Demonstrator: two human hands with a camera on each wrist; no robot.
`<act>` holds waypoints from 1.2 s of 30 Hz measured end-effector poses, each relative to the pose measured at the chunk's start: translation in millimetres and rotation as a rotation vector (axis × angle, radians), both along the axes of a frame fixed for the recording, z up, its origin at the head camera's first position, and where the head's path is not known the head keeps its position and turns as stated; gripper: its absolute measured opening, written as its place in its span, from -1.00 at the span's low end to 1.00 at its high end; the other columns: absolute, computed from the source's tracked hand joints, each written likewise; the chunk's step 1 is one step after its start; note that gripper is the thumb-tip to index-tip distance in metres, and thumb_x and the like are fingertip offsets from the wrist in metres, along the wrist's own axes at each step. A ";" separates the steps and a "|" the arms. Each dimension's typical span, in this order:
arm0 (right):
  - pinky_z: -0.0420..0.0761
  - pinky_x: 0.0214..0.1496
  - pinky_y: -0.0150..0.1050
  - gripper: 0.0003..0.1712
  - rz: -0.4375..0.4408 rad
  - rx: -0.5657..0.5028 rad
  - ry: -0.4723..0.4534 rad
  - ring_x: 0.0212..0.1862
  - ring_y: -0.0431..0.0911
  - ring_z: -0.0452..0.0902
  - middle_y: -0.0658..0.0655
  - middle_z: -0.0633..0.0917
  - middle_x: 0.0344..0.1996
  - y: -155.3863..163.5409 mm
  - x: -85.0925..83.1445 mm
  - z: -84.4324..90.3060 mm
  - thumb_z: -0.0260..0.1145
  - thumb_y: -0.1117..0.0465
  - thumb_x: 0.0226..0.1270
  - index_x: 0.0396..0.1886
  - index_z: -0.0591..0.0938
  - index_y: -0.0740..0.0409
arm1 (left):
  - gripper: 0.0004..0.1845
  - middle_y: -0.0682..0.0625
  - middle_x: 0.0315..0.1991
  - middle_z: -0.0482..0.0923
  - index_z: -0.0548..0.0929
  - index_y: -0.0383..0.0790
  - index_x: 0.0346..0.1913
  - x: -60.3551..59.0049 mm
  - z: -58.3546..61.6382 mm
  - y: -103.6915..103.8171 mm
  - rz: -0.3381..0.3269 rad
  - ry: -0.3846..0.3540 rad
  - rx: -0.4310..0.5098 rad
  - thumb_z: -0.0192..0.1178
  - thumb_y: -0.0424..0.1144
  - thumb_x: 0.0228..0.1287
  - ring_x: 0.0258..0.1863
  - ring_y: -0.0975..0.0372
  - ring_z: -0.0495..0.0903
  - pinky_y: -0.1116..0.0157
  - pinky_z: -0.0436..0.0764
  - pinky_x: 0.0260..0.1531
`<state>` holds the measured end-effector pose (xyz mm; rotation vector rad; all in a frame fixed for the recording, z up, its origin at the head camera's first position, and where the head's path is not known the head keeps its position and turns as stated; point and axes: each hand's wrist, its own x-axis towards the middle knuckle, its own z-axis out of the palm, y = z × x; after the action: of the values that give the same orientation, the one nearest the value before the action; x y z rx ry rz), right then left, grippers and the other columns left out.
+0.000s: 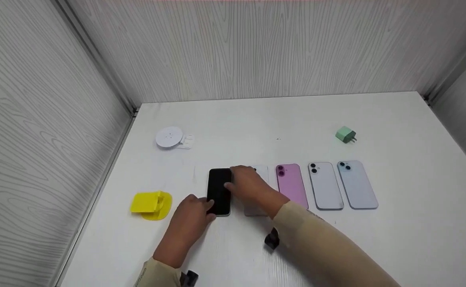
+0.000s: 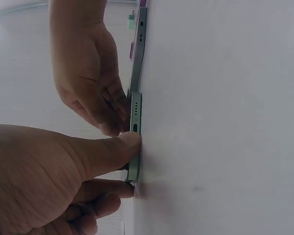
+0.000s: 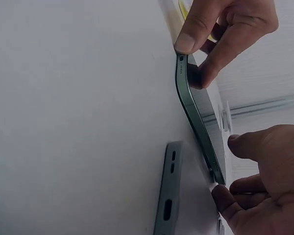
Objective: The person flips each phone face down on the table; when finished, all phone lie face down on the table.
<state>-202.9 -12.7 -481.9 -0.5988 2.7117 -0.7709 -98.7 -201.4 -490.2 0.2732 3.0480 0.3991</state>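
Observation:
A smartphone [image 1: 219,193] with a black screen lies face up on the white table, its green edge showing in the wrist views. At its lower left corner my left hand [image 1: 191,218] pinches it, thumb [image 2: 130,142] on the bottom edge and a finger on the screen. My right hand [image 1: 251,185] is at the upper right corner; its fingertips [image 3: 224,198] touch the side edge there, and the thumb hovers over the screen. A whitish phone [image 1: 261,175] lies just right of it, partly hidden under my right hand and wrist.
Further right lie a pink phone [image 1: 294,185], a white phone [image 1: 325,186] and a pale blue phone [image 1: 357,185] in a row, backs up. A green plug adapter [image 1: 345,134] sits behind them. On the left are a yellow stand [image 1: 147,202] and a white round charger [image 1: 169,137].

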 end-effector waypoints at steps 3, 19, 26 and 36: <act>0.53 0.55 0.07 -0.40 0.008 0.006 -0.013 0.43 0.17 0.59 0.37 0.68 0.34 -3.2 -0.7 2.0 0.32 0.08 0.68 0.47 0.55 0.40 | -0.54 -0.21 0.24 0.77 0.78 -0.27 0.30 0.4 -2.0 -0.5 0.006 0.007 0.020 0.50 -0.16 0.43 0.14 -0.02 0.69 0.04 0.71 0.24; 0.43 0.63 0.06 -0.28 -0.103 -0.110 -0.063 0.56 0.20 0.45 0.42 0.53 0.49 -11.7 -5.8 -5.0 0.27 0.11 0.68 0.62 0.38 0.41 | -0.47 -0.17 0.26 0.75 0.70 -0.34 0.37 -2.7 -4.6 -6.2 0.005 -0.034 0.094 0.50 -0.19 0.43 0.21 0.05 0.67 0.08 0.67 0.33; 0.40 0.65 0.06 -0.23 -0.133 -0.179 -0.125 0.57 0.20 0.43 0.44 0.44 0.55 -11.9 -6.6 -3.9 0.26 0.16 0.67 0.69 0.26 0.39 | -0.45 -0.18 0.27 0.74 0.66 -0.34 0.41 -3.0 -2.4 -10.8 -0.007 -0.074 0.131 0.47 -0.19 0.46 0.22 0.05 0.66 0.04 0.65 0.36; 0.76 0.11 -0.07 -0.44 -0.126 -0.301 -0.151 -0.03 -0.02 0.77 0.25 0.82 0.01 -4.9 11.5 -7.9 0.39 0.26 0.59 0.47 0.56 0.36 | -0.45 -0.17 0.27 0.75 0.67 -0.34 0.41 -4.3 -4.2 -14.9 -0.022 -0.069 0.138 0.46 -0.18 0.47 0.20 0.06 0.67 0.06 0.66 0.34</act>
<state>-191.4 -17.6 -489.8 -0.4125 2.5329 -1.2191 -103.0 -216.3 -494.4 0.2930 2.9516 0.6048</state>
